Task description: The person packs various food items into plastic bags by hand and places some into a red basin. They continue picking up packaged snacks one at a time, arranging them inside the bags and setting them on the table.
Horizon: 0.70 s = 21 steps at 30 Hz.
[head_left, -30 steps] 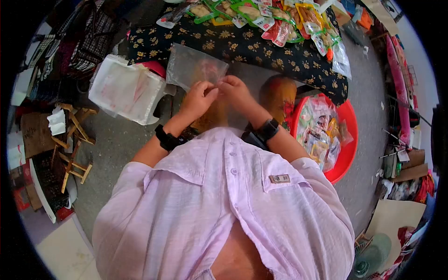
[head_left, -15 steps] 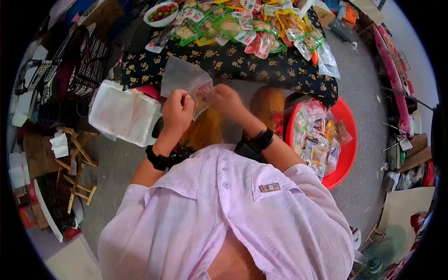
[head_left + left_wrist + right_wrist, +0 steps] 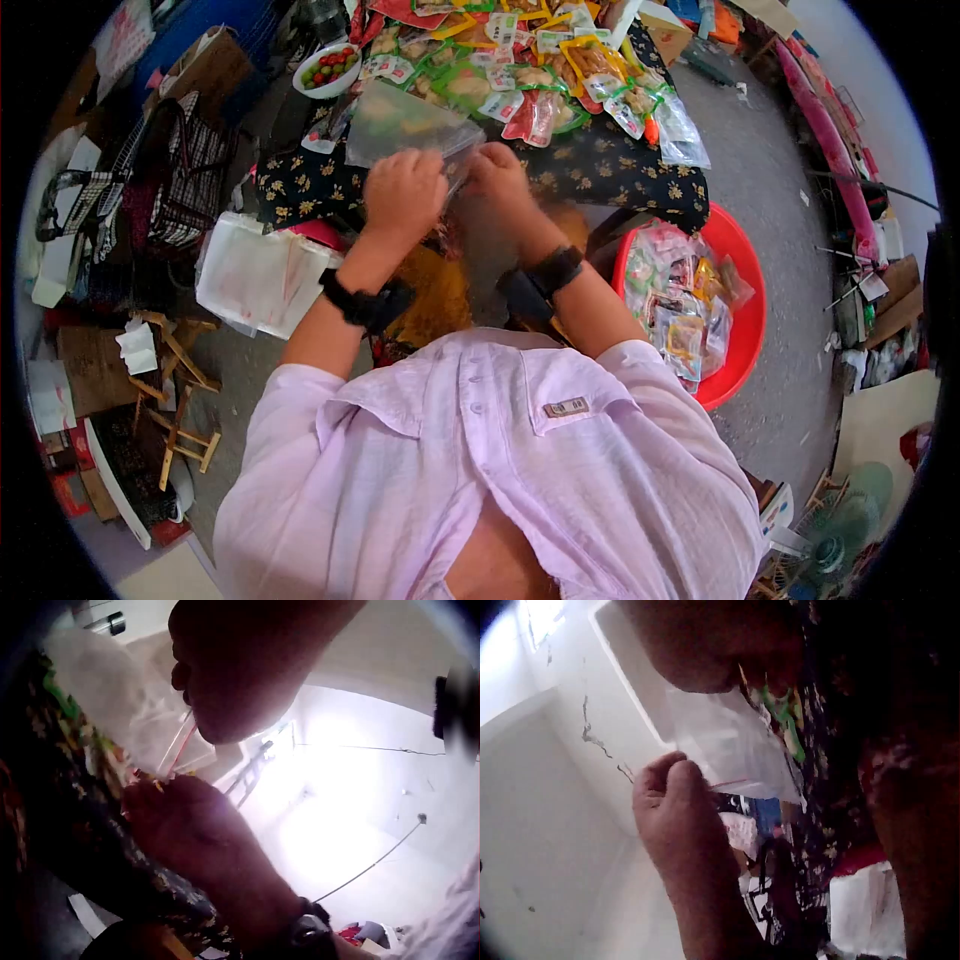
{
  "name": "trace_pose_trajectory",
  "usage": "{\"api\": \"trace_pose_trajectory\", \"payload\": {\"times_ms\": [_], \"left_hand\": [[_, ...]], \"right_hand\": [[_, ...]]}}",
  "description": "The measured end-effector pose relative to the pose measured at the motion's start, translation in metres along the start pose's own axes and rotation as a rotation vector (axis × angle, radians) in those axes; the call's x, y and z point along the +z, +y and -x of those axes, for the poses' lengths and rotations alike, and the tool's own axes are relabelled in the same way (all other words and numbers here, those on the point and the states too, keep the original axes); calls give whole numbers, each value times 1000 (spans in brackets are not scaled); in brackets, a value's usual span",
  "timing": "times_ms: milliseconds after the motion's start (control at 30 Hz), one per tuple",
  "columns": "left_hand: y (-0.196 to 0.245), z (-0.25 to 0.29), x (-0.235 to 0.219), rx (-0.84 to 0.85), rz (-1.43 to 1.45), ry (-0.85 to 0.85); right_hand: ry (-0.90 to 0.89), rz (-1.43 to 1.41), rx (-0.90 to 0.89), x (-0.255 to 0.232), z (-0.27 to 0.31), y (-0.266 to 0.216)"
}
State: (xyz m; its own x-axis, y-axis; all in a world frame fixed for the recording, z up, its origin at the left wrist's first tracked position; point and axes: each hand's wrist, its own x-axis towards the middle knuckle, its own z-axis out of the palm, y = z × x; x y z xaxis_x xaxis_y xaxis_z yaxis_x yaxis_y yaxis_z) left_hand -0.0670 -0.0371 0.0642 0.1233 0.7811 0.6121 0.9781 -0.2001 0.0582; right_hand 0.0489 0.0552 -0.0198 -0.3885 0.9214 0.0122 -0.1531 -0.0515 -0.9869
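Where both hands meet, we see a limp, clear plastic bag (image 3: 408, 125) spreading far and left of the grip, its thin red strip (image 3: 729, 783) running between them; the left hand (image 3: 407, 200), nearer its bulk, and the right hand (image 3: 503, 182) pinch its edge. Beneath, we find dark floral cloth (image 3: 610, 190) bearing glossy packets (image 3: 530, 118); near right, a round, smooth red tub (image 3: 742, 335); near left, flat whitish plastic sheets (image 3: 262, 275).
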Motion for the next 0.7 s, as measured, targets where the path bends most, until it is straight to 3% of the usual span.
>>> {"api": "trace_pose_trajectory", "payload": {"times_ms": [100, 167, 200, 233, 400, 600, 667, 700], "left_hand": [[-7, -1, 47, -100, -1, -38], [-5, 2, 69, -256, 97, -145], [-4, 3, 79, -335, 135, -189], [-4, 4, 87, -415, 172, -233], [-8, 4, 102, -492, 280, -223], [-10, -1, 100, -516, 307, -331], [-9, -1, 100, -513, 306, -340], [-10, 1, 102, -504, 301, -348]], "right_hand": [[291, 399, -311, -28, -13, -8], [394, 665, -298, -55, -19, -21], [495, 821, -434, -67, -24, -17], [485, 886, -312, -75, -23, -28], [374, 972, 20, -93, -42, -28], [342, 933, -76, -92, -60, -11], [255, 829, -137, -106, -65, 2], [307, 753, -46, -116, -76, 17]]}}
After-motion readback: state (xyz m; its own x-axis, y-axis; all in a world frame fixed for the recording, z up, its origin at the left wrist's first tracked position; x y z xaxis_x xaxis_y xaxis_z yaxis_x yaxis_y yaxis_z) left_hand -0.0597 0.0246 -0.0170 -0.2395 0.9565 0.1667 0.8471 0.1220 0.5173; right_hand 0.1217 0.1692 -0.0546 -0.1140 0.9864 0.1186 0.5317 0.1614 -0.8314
